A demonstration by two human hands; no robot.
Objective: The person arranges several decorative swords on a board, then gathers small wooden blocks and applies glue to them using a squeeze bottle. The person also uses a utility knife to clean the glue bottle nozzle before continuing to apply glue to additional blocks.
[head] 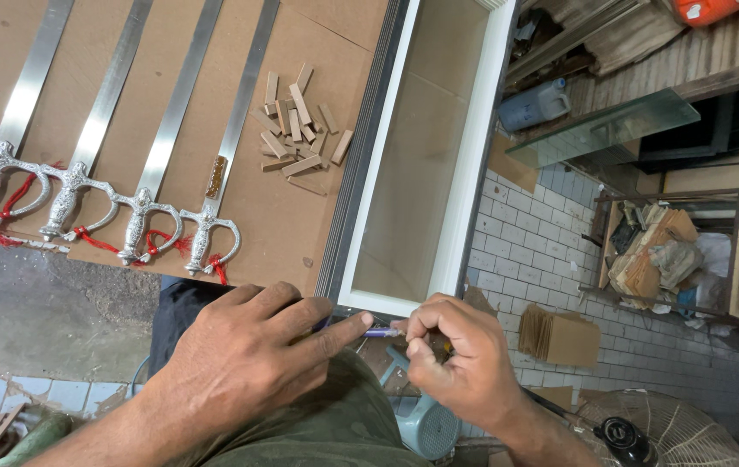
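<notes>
I am in a craft workshop: on the brown board [300, 216] lie four swords [170, 147] with silver hilts, small wood offcuts [298, 130] just right of them, a white-framed case [438, 147] beyond, cluttered shelves [672, 251] further right

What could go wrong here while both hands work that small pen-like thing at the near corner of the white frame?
1. The left hand and right hand pinch a small pen-like tool between fingertips; it could slip and drop toward the floor.
2. The white frame overhangs the board edge; leaning on its corner may shift it.
3. The loose wooden blocks lie beside the frame and could scatter toward the swords if it moves.
</notes>
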